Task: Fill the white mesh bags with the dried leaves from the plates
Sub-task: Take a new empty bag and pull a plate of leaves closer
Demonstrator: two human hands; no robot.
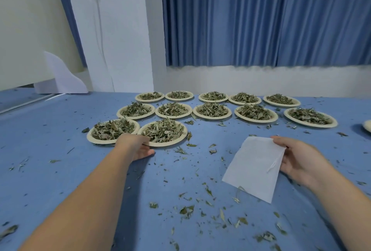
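Blue table (50, 140), leaf plates (256, 120), blue curtain (261, 19).

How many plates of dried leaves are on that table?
12 full plates: five along the back row, five in the middle row, two nearest, by the left hand. A further plate peeks in at the right edge; more may lie out of view.
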